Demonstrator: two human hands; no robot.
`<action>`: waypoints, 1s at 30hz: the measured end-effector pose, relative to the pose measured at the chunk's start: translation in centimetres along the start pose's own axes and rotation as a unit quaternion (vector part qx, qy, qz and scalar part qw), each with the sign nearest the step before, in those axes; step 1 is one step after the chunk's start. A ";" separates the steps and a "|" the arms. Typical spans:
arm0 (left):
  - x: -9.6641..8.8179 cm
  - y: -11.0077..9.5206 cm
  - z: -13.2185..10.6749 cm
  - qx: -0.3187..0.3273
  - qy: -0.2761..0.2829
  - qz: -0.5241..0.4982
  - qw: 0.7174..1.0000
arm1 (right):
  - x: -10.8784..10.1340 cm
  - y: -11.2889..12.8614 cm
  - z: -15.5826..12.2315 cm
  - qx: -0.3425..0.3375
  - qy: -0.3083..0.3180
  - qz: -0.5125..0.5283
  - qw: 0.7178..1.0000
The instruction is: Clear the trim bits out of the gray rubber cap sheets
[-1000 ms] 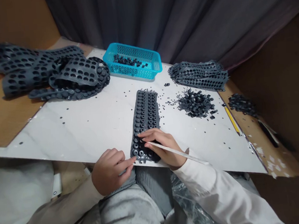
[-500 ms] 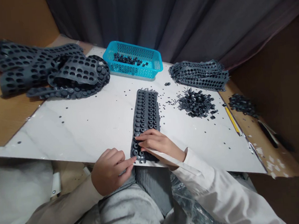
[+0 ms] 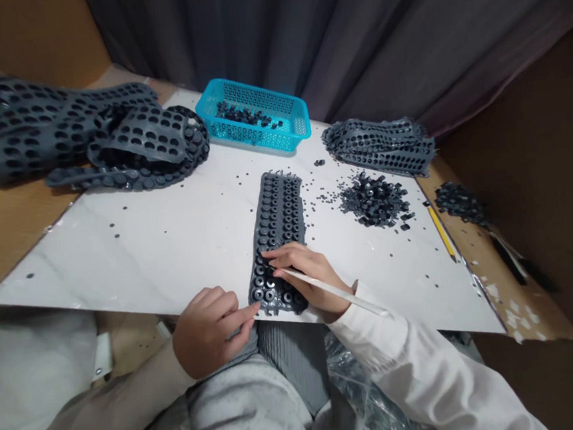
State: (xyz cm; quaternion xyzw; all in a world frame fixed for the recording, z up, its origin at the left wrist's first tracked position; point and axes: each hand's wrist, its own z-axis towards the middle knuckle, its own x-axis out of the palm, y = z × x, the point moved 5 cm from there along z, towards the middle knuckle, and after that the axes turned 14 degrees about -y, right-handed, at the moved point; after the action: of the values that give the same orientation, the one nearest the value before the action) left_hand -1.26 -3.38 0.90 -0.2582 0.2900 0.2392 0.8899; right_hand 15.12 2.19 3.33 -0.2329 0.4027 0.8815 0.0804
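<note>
A long dark grey rubber strip [image 3: 277, 217] studded with small round parts lies across the white board [image 3: 178, 238], its near end hanging over the edge toward my lap. My left hand [image 3: 207, 329] is closed, pinching the strip's near left corner. My right hand [image 3: 308, 277] rests on the strip's near end and grips a thin white stick [image 3: 341, 293] whose tip points at the round parts.
A turquoise basket [image 3: 254, 116] with dark parts stands at the back. Emptied holed strips [image 3: 84, 139] pile up at the left, another stack [image 3: 381, 145] at the right. Loose black parts [image 3: 375, 199] lie right of the strip. A yellow pencil [image 3: 440, 231] lies near the right edge.
My right hand has shifted a little along the strip's near end, with the white stick tilting down and back up. The left hand has stayed pinched on the corner.
</note>
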 end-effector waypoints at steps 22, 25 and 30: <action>0.0 0.0 0.0 0.007 -0.004 -0.010 1.000 | -3.9 -2.0 2.1 -0.036 -0.096 -0.218 0.971; 0.0 0.0 -0.1 0.009 -0.011 -0.015 1.000 | -9.8 -4.6 2.3 0.043 -0.236 -0.329 0.913; 0.0 0.0 -0.2 0.005 -0.010 -0.010 1.000 | -14.6 -7.5 1.5 0.155 -0.265 -0.411 0.858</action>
State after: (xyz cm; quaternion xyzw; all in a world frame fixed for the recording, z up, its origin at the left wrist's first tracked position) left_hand -1.33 -3.50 0.74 -0.2540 0.2793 0.2312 0.8967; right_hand 29.94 8.93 6.08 -0.1196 0.3649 0.7231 0.5743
